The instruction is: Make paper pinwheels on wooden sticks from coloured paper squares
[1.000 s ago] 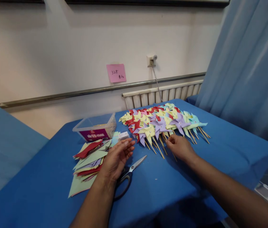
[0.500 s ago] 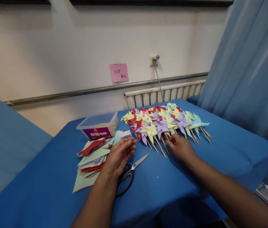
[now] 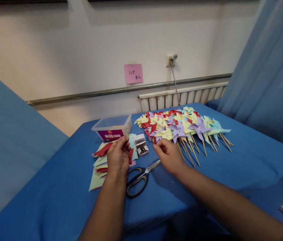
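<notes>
The blue table [image 3: 244, 160] carries my spread of finished pinwheels [image 3: 181, 125], then the stack of paper squares [image 3: 100, 162] under my left hand [image 3: 117, 157], fingers loosely curled on it. My right hand [image 3: 169, 155] hovers half-closed, empty. A careless sweep could tip the small pin box [image 3: 141, 149] beside the scissors [image 3: 138, 177].

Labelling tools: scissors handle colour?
Black handles on the scissors, blades silver; clearest in the head view, between the two hands.

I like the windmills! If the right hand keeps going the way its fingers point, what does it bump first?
Probably the little open box; the right hand points left toward it, though depth is unclear.
</notes>
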The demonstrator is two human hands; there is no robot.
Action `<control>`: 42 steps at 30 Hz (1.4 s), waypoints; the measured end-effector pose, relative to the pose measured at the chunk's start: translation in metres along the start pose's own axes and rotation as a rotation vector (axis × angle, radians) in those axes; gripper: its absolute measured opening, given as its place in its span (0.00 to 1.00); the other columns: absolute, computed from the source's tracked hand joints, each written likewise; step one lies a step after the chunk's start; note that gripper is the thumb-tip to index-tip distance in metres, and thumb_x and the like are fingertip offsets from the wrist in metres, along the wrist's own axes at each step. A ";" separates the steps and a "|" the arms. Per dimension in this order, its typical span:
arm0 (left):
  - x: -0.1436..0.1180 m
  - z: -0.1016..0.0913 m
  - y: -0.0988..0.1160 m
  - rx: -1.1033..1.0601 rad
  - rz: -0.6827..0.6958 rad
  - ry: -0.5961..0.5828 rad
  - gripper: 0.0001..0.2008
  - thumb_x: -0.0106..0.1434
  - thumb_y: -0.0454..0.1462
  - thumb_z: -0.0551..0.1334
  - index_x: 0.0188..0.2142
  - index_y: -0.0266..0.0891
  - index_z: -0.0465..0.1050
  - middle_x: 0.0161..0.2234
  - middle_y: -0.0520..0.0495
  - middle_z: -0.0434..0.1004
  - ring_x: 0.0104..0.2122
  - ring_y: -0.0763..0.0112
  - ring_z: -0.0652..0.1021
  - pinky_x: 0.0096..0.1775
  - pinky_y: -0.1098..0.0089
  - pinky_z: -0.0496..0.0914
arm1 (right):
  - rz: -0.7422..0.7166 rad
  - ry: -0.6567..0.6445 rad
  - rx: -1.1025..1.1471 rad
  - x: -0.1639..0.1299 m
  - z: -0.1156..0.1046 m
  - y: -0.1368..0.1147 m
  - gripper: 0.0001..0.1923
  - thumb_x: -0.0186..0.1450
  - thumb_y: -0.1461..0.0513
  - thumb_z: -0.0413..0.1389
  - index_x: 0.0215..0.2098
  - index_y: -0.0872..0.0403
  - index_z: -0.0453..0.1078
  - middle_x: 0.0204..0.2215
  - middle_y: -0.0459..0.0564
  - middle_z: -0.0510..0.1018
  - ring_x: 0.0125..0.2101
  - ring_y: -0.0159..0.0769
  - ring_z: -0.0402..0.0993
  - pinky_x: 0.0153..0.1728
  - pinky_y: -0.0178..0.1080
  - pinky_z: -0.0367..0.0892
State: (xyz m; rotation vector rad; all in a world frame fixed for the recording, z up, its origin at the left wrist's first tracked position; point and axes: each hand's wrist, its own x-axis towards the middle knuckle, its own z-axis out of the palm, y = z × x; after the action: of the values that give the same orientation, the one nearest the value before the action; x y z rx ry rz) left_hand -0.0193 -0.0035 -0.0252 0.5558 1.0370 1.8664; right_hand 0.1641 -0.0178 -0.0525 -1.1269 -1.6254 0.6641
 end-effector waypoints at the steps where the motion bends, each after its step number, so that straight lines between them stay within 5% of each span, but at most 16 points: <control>1: 0.002 -0.001 0.000 0.002 0.023 0.015 0.10 0.47 0.30 0.68 0.31 0.34 0.74 0.26 0.51 0.77 0.24 0.79 0.75 0.27 0.79 0.68 | 0.064 -0.026 0.105 0.006 0.017 -0.002 0.14 0.64 0.52 0.51 0.25 0.51 0.63 0.21 0.44 0.71 0.23 0.32 0.65 0.25 0.35 0.57; 6: 0.004 -0.003 0.002 0.045 0.129 0.087 0.10 0.45 0.31 0.69 0.30 0.35 0.73 0.25 0.52 0.77 0.23 0.78 0.74 0.28 0.77 0.67 | 0.248 -0.073 0.414 0.024 0.073 0.016 0.17 0.60 0.49 0.51 0.22 0.51 0.61 0.17 0.42 0.67 0.21 0.31 0.62 0.24 0.35 0.58; 12: 0.006 -0.003 0.002 0.087 0.180 0.136 0.10 0.45 0.32 0.69 0.30 0.35 0.73 0.25 0.51 0.77 0.24 0.78 0.74 0.27 0.78 0.66 | 0.194 -0.209 0.389 0.019 0.073 0.033 0.13 0.59 0.53 0.55 0.22 0.52 0.63 0.18 0.41 0.68 0.22 0.30 0.63 0.26 0.34 0.58; 17: 0.021 -0.016 0.019 0.208 0.452 0.254 0.08 0.49 0.33 0.66 0.31 0.37 0.74 0.27 0.52 0.77 0.25 0.77 0.75 0.29 0.77 0.67 | 0.159 -0.284 0.389 0.016 0.077 0.029 0.11 0.60 0.55 0.55 0.24 0.52 0.65 0.20 0.42 0.70 0.23 0.30 0.65 0.27 0.34 0.60; 22: 0.050 -0.047 0.043 0.684 0.630 0.316 0.09 0.50 0.36 0.68 0.33 0.40 0.76 0.30 0.50 0.77 0.31 0.72 0.75 0.35 0.73 0.67 | 0.127 -0.297 0.364 0.012 0.078 0.024 0.10 0.60 0.57 0.55 0.24 0.52 0.65 0.20 0.42 0.70 0.24 0.30 0.65 0.27 0.33 0.60; 25: 0.061 -0.067 0.045 0.940 0.529 0.267 0.12 0.44 0.36 0.72 0.31 0.41 0.79 0.30 0.47 0.77 0.34 0.65 0.75 0.39 0.69 0.65 | 0.122 -0.303 0.357 0.011 0.077 0.021 0.10 0.61 0.57 0.55 0.24 0.52 0.66 0.21 0.42 0.70 0.24 0.30 0.65 0.27 0.33 0.60; 29: 0.065 -0.083 0.037 0.944 0.314 0.177 0.14 0.38 0.35 0.74 0.28 0.41 0.79 0.24 0.45 0.76 0.38 0.55 0.76 0.40 0.67 0.64 | 0.101 -0.322 0.344 0.008 0.077 0.019 0.09 0.61 0.58 0.55 0.24 0.53 0.65 0.20 0.41 0.69 0.23 0.29 0.63 0.26 0.32 0.59; 34: 0.064 -0.083 0.036 1.663 0.209 0.001 0.13 0.59 0.43 0.60 0.38 0.42 0.80 0.34 0.41 0.82 0.39 0.55 0.78 0.39 0.66 0.64 | 0.091 -0.358 0.319 0.003 0.078 0.015 0.09 0.61 0.59 0.55 0.24 0.54 0.66 0.21 0.41 0.71 0.23 0.28 0.64 0.26 0.31 0.59; 37: 0.061 -0.081 0.041 1.845 0.229 0.011 0.19 0.65 0.43 0.51 0.41 0.40 0.80 0.39 0.38 0.82 0.40 0.55 0.78 0.37 0.65 0.64 | 0.075 -0.382 0.302 0.000 0.077 0.011 0.08 0.61 0.60 0.55 0.24 0.54 0.67 0.21 0.42 0.72 0.24 0.28 0.65 0.27 0.31 0.59; 42: 0.060 -0.080 0.044 1.800 0.251 0.153 0.19 0.63 0.44 0.53 0.40 0.39 0.80 0.38 0.38 0.82 0.38 0.55 0.78 0.34 0.65 0.63 | 0.070 -0.453 0.235 -0.004 0.076 0.005 0.07 0.60 0.61 0.56 0.25 0.54 0.69 0.21 0.42 0.73 0.24 0.28 0.66 0.27 0.31 0.58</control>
State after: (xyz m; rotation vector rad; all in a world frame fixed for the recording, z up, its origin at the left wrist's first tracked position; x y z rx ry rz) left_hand -0.1282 0.0030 -0.0343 1.5328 2.6917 0.6279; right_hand 0.0951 -0.0123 -0.0842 -0.9052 -1.8266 1.1904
